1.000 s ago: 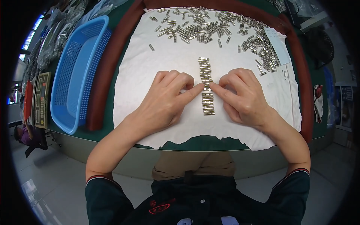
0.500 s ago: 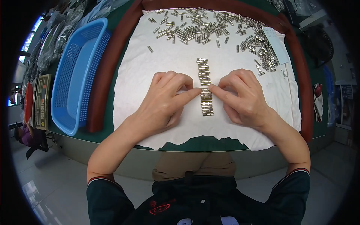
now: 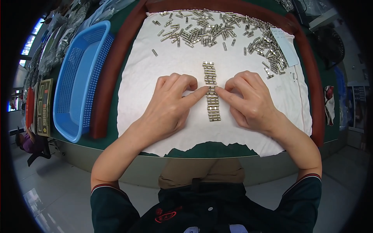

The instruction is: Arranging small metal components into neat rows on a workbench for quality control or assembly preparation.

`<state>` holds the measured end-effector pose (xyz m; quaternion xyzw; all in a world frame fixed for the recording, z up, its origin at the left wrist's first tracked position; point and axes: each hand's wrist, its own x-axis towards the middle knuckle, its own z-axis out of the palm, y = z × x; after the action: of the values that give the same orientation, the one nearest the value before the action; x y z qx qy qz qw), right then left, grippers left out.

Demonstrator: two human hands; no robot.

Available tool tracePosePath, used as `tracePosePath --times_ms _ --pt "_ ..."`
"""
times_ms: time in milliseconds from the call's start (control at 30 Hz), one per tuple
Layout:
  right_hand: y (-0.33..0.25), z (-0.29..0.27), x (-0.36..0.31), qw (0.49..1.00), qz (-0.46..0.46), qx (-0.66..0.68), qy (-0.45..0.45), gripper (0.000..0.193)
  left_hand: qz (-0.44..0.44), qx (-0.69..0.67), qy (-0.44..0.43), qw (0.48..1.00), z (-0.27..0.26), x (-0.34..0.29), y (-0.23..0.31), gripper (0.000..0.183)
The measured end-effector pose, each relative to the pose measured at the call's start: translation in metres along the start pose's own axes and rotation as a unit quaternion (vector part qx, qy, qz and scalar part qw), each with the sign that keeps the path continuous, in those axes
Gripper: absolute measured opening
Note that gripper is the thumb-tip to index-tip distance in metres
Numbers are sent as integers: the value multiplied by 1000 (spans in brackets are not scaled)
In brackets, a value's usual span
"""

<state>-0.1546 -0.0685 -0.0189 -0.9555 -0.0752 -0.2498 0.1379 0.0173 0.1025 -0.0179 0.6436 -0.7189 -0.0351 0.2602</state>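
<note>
A column of short silvery metal links (image 3: 213, 103) lies on the white cloth (image 3: 163, 62) in front of me, its rows side by side. A thin gap parts it from a shorter upper group of links (image 3: 210, 73). From the left, the index fingertip of my left hand (image 3: 171, 101) presses against the end of the link just below the gap. My right hand (image 3: 250, 99) does the same from the other side, so that link sits between both fingertips. The other fingers of both hands are curled in, and my thumbs are mostly hidden beneath.
Many loose metal links (image 3: 206, 31) are scattered at the back, with a denser pile (image 3: 272, 54) at the right beside a pale paper slip (image 3: 284, 46). A brown padded border (image 3: 112, 77) edges the cloth. A blue plastic basket (image 3: 79, 83) stands at the left.
Both hands have shifted slightly away from me along the column. The gap lies a little higher; the near group looks longer and the upper group shorter.
</note>
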Motion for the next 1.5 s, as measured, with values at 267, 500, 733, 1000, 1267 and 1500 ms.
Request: tracePosePath --times_ms 267,500,733,1000,1267,1500 --pt "0 0 1 1000 11 -5 7 48 -13 -20 18 1000 0 2 1 57" --pt "0 2 2 999 32 -28 3 53 -49 6 5 999 3 4 4 66" --pt "-1 2 2 999 40 -18 -14 52 -17 16 -22 999 1 2 2 61" --pt "-1 1 3 999 32 -13 -7 50 -26 4 -3 1000 2 3 4 60" --pt "0 0 2 999 37 -9 -21 51 -26 0 -4 1000 1 3 3 61" --pt "-1 3 4 997 73 -10 -20 55 -81 12 4 997 3 4 6 65"
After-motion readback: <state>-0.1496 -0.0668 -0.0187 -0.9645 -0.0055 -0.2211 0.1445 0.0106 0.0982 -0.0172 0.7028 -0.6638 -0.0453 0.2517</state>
